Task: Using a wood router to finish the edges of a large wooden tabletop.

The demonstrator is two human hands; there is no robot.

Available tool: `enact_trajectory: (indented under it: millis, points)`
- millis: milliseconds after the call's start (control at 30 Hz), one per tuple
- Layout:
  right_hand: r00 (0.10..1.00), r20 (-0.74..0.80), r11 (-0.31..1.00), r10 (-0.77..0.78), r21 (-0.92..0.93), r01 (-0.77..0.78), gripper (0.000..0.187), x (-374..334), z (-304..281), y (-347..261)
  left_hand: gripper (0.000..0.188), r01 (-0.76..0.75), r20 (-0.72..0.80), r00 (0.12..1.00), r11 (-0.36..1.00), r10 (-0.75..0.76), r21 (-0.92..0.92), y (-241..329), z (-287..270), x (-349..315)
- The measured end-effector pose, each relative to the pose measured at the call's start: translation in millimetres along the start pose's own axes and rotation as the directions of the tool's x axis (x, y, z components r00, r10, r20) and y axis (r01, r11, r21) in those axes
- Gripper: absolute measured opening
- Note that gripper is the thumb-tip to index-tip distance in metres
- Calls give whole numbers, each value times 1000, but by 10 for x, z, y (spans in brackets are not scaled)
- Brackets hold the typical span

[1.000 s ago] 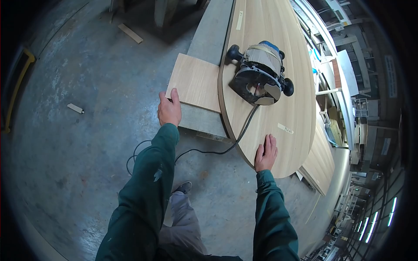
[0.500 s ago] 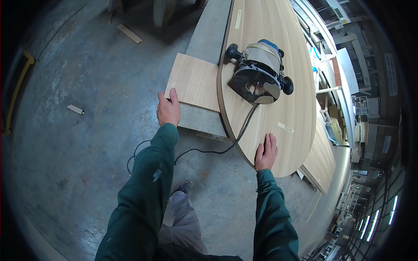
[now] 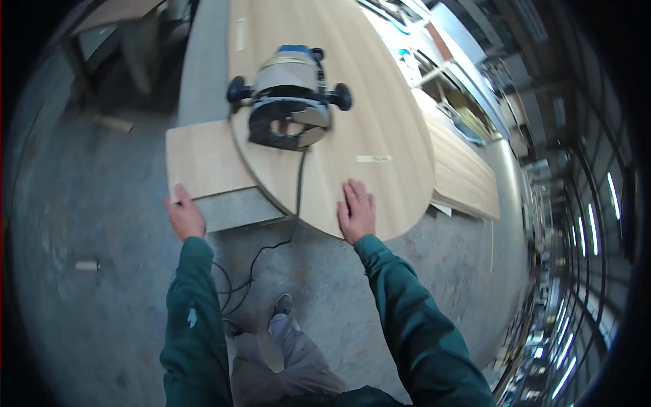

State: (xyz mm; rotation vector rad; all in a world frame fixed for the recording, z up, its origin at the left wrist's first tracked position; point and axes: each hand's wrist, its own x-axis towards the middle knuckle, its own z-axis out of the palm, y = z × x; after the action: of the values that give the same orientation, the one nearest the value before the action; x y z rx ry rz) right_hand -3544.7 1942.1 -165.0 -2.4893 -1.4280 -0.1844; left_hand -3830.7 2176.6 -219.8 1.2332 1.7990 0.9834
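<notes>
My left hand (image 3: 185,214) grips the near left corner of a small rectangular wooden board (image 3: 207,157), thumb on top and the other fingers at its edge, partly hidden. The board lies against the curved edge of a large wood-grain panel with a rounded end (image 3: 400,193). My right hand (image 3: 357,211) rests flat on the panel near its rounded end, fingers stretched out and holding nothing. Farther up the panel stands a router (image 3: 288,95) with two black knobs and a blue top. Its black cord (image 3: 298,186) runs over the panel's edge to the floor.
A grey support surface (image 3: 241,207) lies under the board and panel. More wood panels (image 3: 468,173) are stacked at the right. A dark-legged bench (image 3: 129,47) stands at the far left. Wood scraps (image 3: 114,123) and cord loops (image 3: 234,292) lie on the concrete floor.
The view has swung to the right, so panel, router and board now appear farther left. Both hands keep about the same places on the board and panel.
</notes>
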Motion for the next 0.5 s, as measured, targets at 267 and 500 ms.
enact_trajectory:
  millis: [267,500]
  points:
    - [1000,0,999,-6,34,6,49,-13,-121,-56,79,11,-14,1000,992,-9,122,-4,28,-23]
    - [1000,-21,998,6,55,-4,51,-22,-153,32,83,-25,-22,999,985,30,169,14,50,-69]
